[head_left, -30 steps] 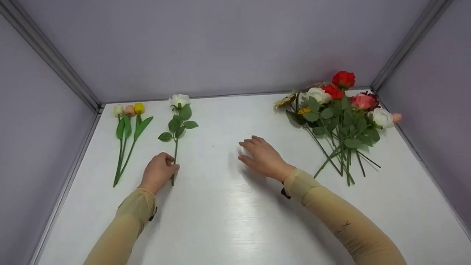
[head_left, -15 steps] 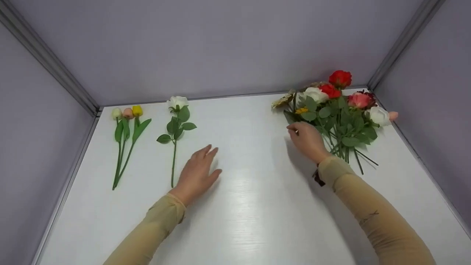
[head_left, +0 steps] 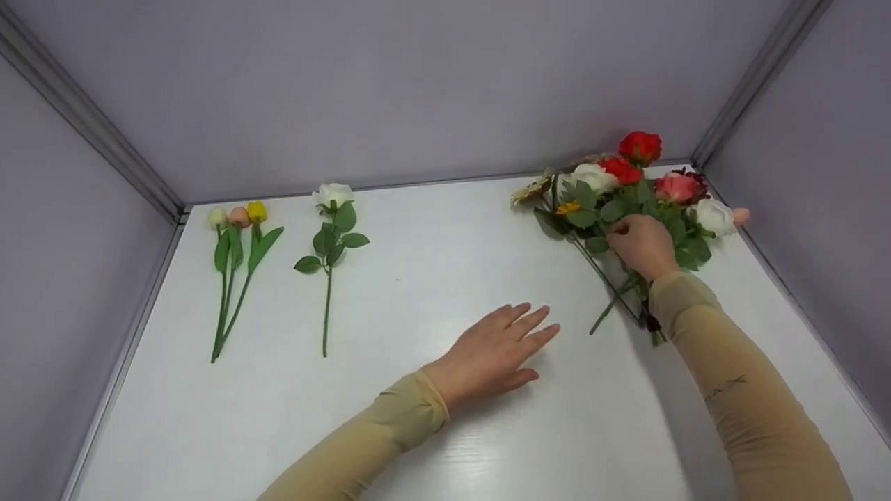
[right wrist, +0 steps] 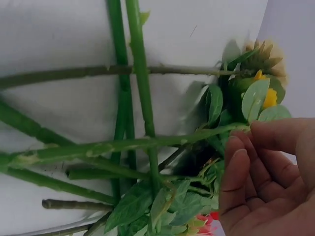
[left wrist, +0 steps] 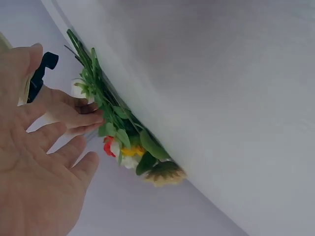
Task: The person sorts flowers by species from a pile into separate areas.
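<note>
My right hand point(head_left: 644, 243) is over the pile of artificial flowers at the back right. In the right wrist view its thumb and fingertips pinch a green leafy rose stem point(right wrist: 118, 143); which bloom this stem bears cannot be told. White roses point(head_left: 595, 179), red roses point(head_left: 639, 147), a pink rose point(head_left: 676, 186) and a yellow flower point(head_left: 567, 208) lie in the pile, with crossed stems toward the front. My left hand point(head_left: 491, 355) is above the middle of the table, fingers spread and holding nothing. In the left wrist view, the left palm point(left wrist: 34, 187) shows beside the flowers.
A single white rose point(head_left: 334, 197) lies on the white table point(head_left: 418, 243), left of the middle. Further left lie three tulips: white point(head_left: 218, 217), peach point(head_left: 239, 216) and yellow point(head_left: 257, 211). Grey walls point(head_left: 431, 90) enclose the back and sides.
My left hand has let go of the single white rose and moved right. My right hand has moved right into the flower pile and pinches a stem there.
</note>
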`<state>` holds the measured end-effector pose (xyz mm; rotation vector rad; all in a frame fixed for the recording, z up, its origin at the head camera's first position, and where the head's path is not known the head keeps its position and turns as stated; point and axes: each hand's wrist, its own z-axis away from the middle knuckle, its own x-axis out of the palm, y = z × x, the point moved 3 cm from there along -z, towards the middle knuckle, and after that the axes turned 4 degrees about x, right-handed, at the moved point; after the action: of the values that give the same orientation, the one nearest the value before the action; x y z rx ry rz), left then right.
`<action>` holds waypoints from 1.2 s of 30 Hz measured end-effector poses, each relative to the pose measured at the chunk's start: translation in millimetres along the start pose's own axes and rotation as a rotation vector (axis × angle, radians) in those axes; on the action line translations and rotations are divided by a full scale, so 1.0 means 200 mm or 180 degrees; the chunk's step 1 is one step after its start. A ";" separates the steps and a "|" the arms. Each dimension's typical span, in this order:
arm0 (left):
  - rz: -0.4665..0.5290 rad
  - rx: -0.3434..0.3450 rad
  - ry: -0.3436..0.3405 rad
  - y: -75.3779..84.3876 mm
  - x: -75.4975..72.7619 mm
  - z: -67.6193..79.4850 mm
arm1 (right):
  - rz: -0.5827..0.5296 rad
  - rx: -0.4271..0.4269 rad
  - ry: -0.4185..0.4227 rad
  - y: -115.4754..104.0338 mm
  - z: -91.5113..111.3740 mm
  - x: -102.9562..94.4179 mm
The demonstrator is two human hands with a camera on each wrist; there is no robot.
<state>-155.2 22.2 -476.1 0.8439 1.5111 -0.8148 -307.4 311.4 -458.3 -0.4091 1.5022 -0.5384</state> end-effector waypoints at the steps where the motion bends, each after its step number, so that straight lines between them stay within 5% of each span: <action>1: -0.0041 0.0039 -0.0001 0.02 0.01 -0.03 | 0.0028 0.0010 -0.0020 0.01 0.00 0.00; 10: -0.0067 -0.0001 0.0057 0.09 0.07 -0.28 | 0.0160 0.0065 -0.0059 0.05 -0.03 0.01; 15: 0.0053 -0.0049 0.0005 0.12 0.12 -0.34 | 0.0175 0.0125 -0.0098 0.07 -0.04 0.03; 27: 0.0459 -0.0257 -0.0099 0.08 0.15 -0.32 | 0.0003 0.0065 -0.0050 0.07 -0.04 0.03; 36: 0.1130 -0.0703 0.0018 -0.01 0.12 -0.26 | -0.0650 0.0196 -0.0175 -0.05 0.01 -0.04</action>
<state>-183.9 67.3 -494.9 0.9136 1.3734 -0.3779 -306.5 307.5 -446.8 -0.5285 1.3955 -0.7271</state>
